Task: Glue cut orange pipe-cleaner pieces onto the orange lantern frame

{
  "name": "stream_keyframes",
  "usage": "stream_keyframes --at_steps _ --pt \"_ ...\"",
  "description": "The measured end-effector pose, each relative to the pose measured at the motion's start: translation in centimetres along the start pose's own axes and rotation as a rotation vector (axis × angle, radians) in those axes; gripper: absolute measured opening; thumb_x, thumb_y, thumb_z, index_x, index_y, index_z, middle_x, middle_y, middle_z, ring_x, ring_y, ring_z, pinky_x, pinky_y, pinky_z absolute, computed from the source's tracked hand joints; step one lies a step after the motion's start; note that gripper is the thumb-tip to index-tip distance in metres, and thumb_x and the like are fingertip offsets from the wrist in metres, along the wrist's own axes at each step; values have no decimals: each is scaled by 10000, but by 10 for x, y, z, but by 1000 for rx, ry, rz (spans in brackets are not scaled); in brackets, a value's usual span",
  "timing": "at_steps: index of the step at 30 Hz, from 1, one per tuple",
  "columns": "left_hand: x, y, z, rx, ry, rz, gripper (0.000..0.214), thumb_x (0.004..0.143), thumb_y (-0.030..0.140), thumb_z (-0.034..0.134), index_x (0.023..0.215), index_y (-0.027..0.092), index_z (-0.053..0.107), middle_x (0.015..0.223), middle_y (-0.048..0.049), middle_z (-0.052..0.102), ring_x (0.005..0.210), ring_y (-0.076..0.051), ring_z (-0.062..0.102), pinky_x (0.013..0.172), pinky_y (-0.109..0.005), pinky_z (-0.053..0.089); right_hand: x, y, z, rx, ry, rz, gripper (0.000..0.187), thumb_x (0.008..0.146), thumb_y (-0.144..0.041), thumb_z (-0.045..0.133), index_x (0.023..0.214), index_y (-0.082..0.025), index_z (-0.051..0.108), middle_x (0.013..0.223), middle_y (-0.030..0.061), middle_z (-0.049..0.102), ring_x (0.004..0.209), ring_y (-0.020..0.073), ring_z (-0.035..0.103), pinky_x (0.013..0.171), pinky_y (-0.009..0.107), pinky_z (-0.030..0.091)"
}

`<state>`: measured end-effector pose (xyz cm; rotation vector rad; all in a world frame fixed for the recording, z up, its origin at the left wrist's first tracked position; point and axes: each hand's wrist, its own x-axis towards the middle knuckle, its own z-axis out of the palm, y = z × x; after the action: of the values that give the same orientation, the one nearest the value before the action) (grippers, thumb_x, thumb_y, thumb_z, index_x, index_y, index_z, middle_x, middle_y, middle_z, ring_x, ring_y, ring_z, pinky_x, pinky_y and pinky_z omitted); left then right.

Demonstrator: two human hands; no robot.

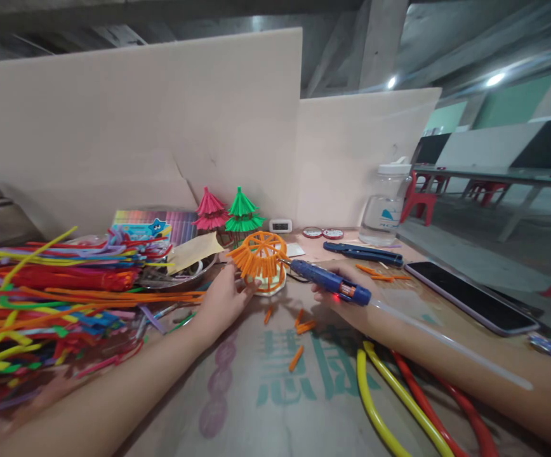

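Observation:
My left hand (228, 295) grips the left side of a small orange pavilion model (261, 254) built from pipe cleaners. Its round spoked roof is fringed with short orange pieces on the side facing left and front. Below the roof, posts stand on a pale base (273, 284). In my right hand (335, 298) is a blue glue gun (330, 282), its nozzle at the right edge of the roof. A clear glue stick (451, 346) sticks out of its back end. Short orange pipe cleaner pieces (296, 358) lie on the table in front of the model.
A heap of colourful pipe cleaners (42, 304) covers the left side. Behind the model stand a pink tree (210, 209) and a green tree (244, 212). To the right are a blue tool (364, 252), a phone (470, 295) and a water bottle (384, 206). Yellow-handled pliers (375, 400) lie in front.

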<state>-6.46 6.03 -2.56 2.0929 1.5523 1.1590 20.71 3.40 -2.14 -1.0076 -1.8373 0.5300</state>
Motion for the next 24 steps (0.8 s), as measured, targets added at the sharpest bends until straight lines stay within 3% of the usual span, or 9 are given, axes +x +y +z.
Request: stream_keyframes --at_steps 5,17,24 --pt "-1 3 -2 25 -5 12 383 825 437 597 1086 177 491 1163 -137 658 1065 -296 656 890 -440 541 1 -4 0 -56 18 4 277 755 -334 715 993 -238 612 780 -6 683 697 180 630 656 292 470" --pt "1 -6 -1 22 -18 28 429 835 428 598 1164 172 499 1207 -143 652 1120 -293 642 929 -444 531 3 -12 -3 -75 9 -50 253 760 -295 683 999 -236 621 894 20 724 786 201 663 686 301 482" --pt "-1 1 -3 49 -19 38 453 849 434 576 1199 162 483 1237 -149 628 1152 -300 619 955 -462 514 3 -15 -3 -85 4 -24 258 749 -276 686 997 -237 624 909 28 726 795 211 670 691 315 489"
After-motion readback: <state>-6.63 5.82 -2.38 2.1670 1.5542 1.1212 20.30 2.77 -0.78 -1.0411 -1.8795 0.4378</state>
